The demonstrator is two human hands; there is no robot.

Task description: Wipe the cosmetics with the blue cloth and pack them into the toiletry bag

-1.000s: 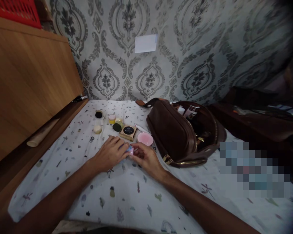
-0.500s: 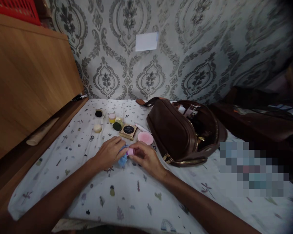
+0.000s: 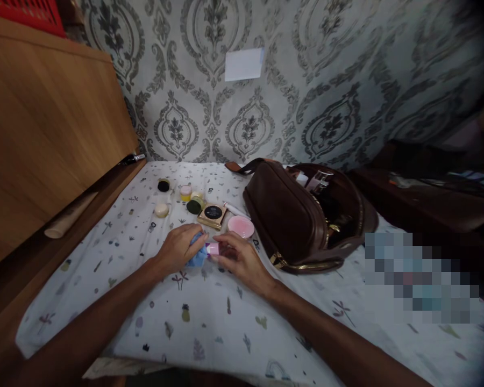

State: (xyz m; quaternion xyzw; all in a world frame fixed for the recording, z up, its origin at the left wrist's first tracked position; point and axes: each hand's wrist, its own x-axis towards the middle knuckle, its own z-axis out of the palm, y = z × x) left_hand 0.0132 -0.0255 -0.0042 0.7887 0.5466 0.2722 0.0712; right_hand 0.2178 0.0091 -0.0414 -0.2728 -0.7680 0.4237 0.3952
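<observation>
Two bare forearms, left hand, right hand, seemingly no sleeves

On the bed sheet I see my left hand and right hand meeting at a cloth and a small tube. Just behind them sit a compact and a round dish. An open bag lies to the right, and 4 small jars stand farther back left.

Blue cloth bunched against small pink container — both low over the printed sheet, touching.
</observation>
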